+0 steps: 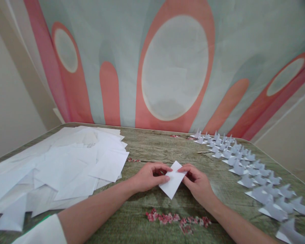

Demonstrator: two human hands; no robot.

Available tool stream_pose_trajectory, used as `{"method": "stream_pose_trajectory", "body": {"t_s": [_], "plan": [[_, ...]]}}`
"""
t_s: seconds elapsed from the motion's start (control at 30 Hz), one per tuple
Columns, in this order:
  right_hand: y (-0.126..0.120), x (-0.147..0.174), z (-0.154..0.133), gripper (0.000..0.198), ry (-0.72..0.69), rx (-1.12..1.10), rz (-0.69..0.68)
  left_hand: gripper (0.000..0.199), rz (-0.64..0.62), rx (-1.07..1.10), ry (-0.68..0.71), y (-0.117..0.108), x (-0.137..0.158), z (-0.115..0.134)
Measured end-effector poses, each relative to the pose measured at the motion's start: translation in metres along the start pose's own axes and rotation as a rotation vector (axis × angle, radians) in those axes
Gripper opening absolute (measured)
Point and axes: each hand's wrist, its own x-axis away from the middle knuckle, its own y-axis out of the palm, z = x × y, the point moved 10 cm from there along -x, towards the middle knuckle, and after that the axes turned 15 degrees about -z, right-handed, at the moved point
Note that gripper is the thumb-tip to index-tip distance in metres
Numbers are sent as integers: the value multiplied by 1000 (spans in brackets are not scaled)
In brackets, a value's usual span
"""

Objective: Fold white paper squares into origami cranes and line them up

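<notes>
Between my two hands is a small folded piece of white paper (pixel 172 183), diamond-shaped, with one corner pointing toward me. My left hand (pixel 152 175) pinches its left side, with the thumb on top. On the right edge, my right hand (pixel 196 180) grips it between thumb and fingers. Both hands are just above the table, near the middle. Whatever lies under the paper is hidden.
A wide spread of loose white paper sheets (pixel 73 166) covers the left of the wood-patterned table (pixel 152 145). Rows of folded white paper birds (pixel 246 166) stand along the right side. A printed cloth backdrop (pixel 127 40) hangs behind the table.
</notes>
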Motion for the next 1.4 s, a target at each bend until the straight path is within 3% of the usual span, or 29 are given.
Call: {"method": "stream_pose_trajectory", "body": {"t_s": [0.17,0.97,1.23,1.4], "plan": [[2,1,9,7,56,-30,-10,32,-27,-70,28,1,0,4],[7,1,-8,9,16,36,-70,26,-7,-91,79,-2,-1,10],[5,2,-12,9,-6,44,-48,38,-72,-65,96,5,0,16],[7,2,-15,9,-18,68,-56,35,-66,-49,81,4,-1,11]]}}
